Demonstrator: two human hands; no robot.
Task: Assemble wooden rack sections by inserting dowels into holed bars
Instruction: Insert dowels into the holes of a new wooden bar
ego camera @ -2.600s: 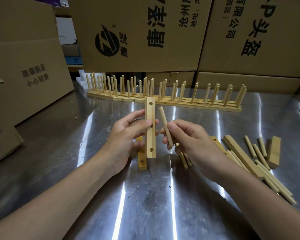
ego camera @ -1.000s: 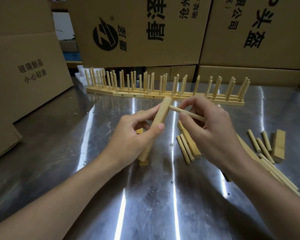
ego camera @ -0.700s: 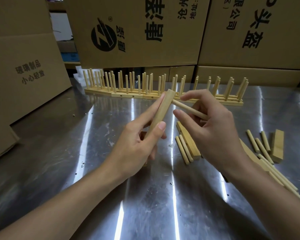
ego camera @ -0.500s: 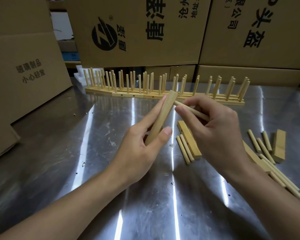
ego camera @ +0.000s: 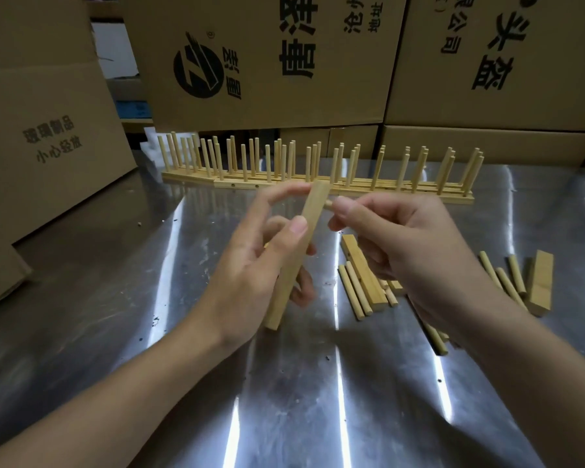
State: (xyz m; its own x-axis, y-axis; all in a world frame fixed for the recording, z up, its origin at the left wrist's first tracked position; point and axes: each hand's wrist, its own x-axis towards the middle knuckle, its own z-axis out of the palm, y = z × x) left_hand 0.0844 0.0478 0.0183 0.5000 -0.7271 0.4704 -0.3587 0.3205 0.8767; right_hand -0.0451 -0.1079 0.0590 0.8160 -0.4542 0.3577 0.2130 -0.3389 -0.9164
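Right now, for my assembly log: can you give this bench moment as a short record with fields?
left hand: grips holed bar, held steeply tilted
right hand: pinches dowel against the bar's upper end
insertion depth: cannot tell
finished racks: row at the table's far edge
loose dowels: lying by the right hand

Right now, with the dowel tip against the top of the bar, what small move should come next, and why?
Probably push the dowel straight into the bar with the right hand, while the left hand braces it. The dowel meets the bar near its top end, but how deeply it sits is hidden.
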